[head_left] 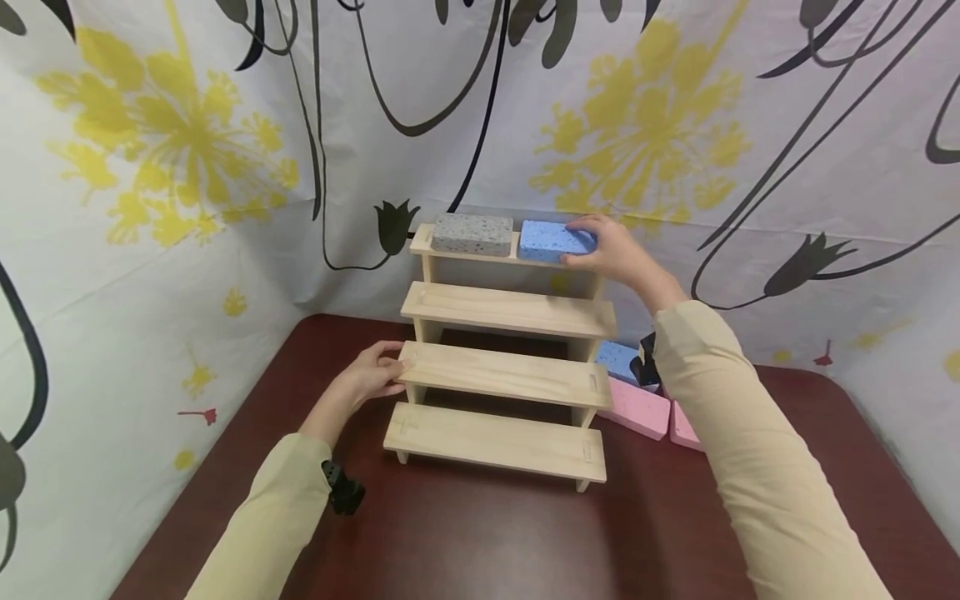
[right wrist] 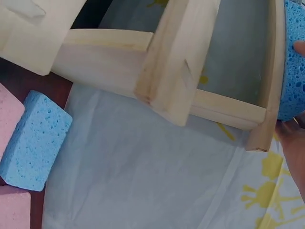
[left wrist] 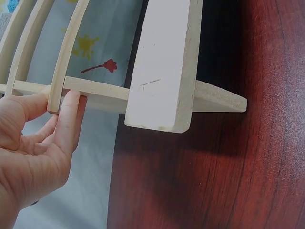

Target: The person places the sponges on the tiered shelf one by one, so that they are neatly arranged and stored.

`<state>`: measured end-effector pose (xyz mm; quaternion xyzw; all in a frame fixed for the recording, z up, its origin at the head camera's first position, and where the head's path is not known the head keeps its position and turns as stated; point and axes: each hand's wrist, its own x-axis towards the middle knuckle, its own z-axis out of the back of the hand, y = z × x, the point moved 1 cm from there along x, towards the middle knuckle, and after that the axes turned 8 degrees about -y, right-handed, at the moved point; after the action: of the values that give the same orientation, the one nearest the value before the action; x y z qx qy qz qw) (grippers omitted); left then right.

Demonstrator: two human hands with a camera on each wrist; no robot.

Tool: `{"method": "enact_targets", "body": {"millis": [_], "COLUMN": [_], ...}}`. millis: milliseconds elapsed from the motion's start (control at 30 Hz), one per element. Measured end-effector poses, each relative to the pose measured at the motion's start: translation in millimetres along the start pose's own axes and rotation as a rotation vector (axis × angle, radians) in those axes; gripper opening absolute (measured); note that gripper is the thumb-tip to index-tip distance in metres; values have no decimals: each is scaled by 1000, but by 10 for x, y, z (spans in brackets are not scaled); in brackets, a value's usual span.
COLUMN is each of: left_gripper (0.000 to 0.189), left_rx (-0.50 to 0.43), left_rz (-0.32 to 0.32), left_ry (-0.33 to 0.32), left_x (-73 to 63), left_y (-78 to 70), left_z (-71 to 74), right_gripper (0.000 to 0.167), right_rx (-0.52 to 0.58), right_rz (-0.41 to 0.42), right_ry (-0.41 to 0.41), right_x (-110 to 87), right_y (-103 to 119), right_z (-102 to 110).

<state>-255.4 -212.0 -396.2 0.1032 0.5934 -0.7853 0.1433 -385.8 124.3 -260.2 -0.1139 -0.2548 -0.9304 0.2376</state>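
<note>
A small wooden stepped shelf [head_left: 510,372] with several tiers stands on the dark red table. On its top tier a grey speckled sponge [head_left: 472,234] lies at the left. Beside it, at the right end of that tier, is a blue sponge [head_left: 553,241], which my right hand [head_left: 615,254] grips by its right end between thumb and fingers. In the right wrist view that blue sponge [right wrist: 293,71] sits right against the top board. My left hand [head_left: 369,373] pinches the left end of the second tier from the bottom, thumb above and fingers beneath; the left wrist view shows the fingers [left wrist: 69,119] under the board.
Right of the shelf, on the table [head_left: 465,533], lie another blue sponge [right wrist: 38,140] and two pink sponges [head_left: 637,407], partly behind the right forearm. A white cloth with yellow and grey flower prints [head_left: 420,100] hangs behind and at both sides.
</note>
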Motion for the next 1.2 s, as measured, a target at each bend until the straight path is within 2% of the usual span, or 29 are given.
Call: {"method": "enact_targets", "body": {"millis": [233, 433, 600, 700, 833, 933, 1200], "left_gripper": [55, 55, 55, 55, 55, 54, 54], "left_rx": [13, 9, 10, 4, 4, 3, 10], "left_rz": [-8, -11, -18, -10, 2, 3, 21], "left_ry": [6, 13, 15, 18, 15, 12, 10], "left_x": [-27, -29, -12, 2, 11, 11, 6], "left_y": [24, 21, 2, -1, 3, 3, 4], "left_z": [-28, -45, -53, -57, -37, -16, 7], "right_gripper": [62, 61, 67, 76, 81, 77, 67], "right_rx": [35, 2, -77, -74, -21, 13, -11], "right_rz": [-16, 5, 22, 35, 33, -5, -53], "right_ry": [22, 33, -30, -88, -147, -159, -178], "right_x": [-31, -65, -162, -239, -342, -442, -769], "right_y": [-11, 18, 25, -13, -117, -224, -517], "right_z": [25, 56, 33, 32, 67, 100, 108]}}
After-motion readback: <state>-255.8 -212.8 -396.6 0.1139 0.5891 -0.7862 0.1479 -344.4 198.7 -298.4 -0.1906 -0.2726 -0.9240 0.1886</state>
